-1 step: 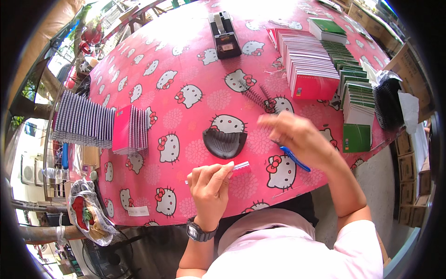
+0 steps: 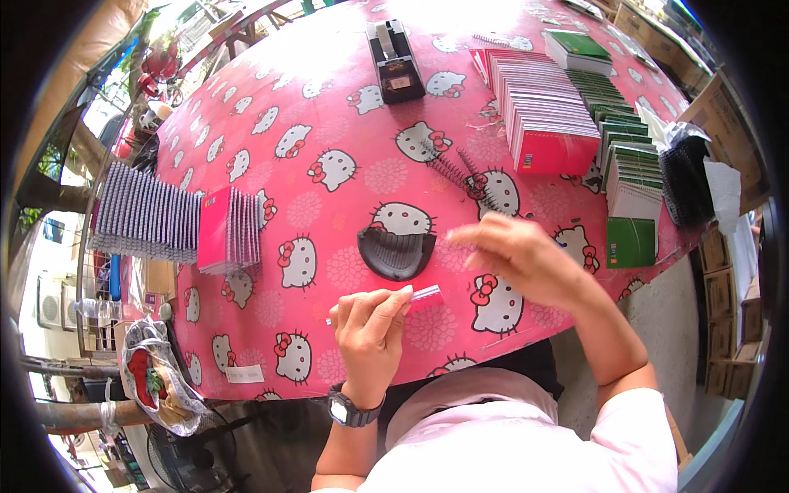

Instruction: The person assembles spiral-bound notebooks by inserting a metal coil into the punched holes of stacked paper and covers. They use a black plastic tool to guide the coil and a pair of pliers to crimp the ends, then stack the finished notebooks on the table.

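Note:
My left hand [image 2: 370, 324], a dark watch on its wrist, is closed on a small pink notebook [image 2: 426, 299] held nearly edge-on near the table's front edge. Most of the notebook is hidden behind the fingers. My right hand [image 2: 518, 255] hangs over the table to the right, fingers bent and pointing left. A bit of a blue-handled tool [image 2: 560, 242] shows past its far side; the rest is covered by the hand. Between and beyond my hands sits a black, ribbed, half-round piece [image 2: 397, 253]. Dark loose spiral coils [image 2: 460, 174] lie farther away.
Spiral-bound notebooks [image 2: 148, 209] stand in a row at left. Red notebooks [image 2: 557, 152] and green notebooks [image 2: 631, 242] line the right, beside a black mesh holder [image 2: 685, 181]. A tape dispenser [image 2: 400, 78] stands at the back. A paper slip [image 2: 245, 374] lies front left.
My right hand has shifted slightly left and toward me. The blue handle, plainly visible below it before, has swung up mostly behind the hand. My left hand has hardly moved.

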`<act>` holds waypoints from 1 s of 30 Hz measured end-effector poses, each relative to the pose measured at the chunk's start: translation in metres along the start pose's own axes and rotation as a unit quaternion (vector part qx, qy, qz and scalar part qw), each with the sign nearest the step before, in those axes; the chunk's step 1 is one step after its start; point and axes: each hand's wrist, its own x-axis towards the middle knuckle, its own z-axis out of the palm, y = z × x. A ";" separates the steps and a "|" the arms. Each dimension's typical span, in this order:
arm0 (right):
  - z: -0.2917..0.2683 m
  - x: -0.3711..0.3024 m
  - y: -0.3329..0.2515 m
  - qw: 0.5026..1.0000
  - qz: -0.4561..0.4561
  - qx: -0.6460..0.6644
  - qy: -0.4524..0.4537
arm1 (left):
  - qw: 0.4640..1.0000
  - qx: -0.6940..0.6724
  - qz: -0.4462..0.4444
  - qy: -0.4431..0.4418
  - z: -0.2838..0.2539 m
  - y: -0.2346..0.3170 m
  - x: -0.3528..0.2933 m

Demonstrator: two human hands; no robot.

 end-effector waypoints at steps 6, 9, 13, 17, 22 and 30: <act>0.024 -0.010 0.013 0.996 0.022 0.079 -0.015 | 1.000 -0.004 -0.015 -0.024 -0.008 0.008 -0.002; 0.023 -0.007 0.009 0.993 0.020 0.108 -0.051 | 1.000 -0.003 -0.003 -0.013 -0.006 0.006 -0.004; 0.022 -0.004 0.010 0.990 -0.004 0.103 -0.095 | 1.000 -0.007 0.004 -0.016 -0.005 0.005 -0.005; 0.021 -0.001 0.010 0.982 0.023 0.137 -0.127 | 1.000 -0.009 0.005 -0.017 -0.005 0.003 -0.002; 0.021 0.000 0.002 0.994 -0.009 0.055 -0.092 | 1.000 -0.002 -0.019 -0.021 -0.006 0.009 -0.001; 0.024 -0.002 0.004 0.988 -0.002 0.086 -0.128 | 0.997 0.015 -0.040 -0.057 -0.007 0.017 0.001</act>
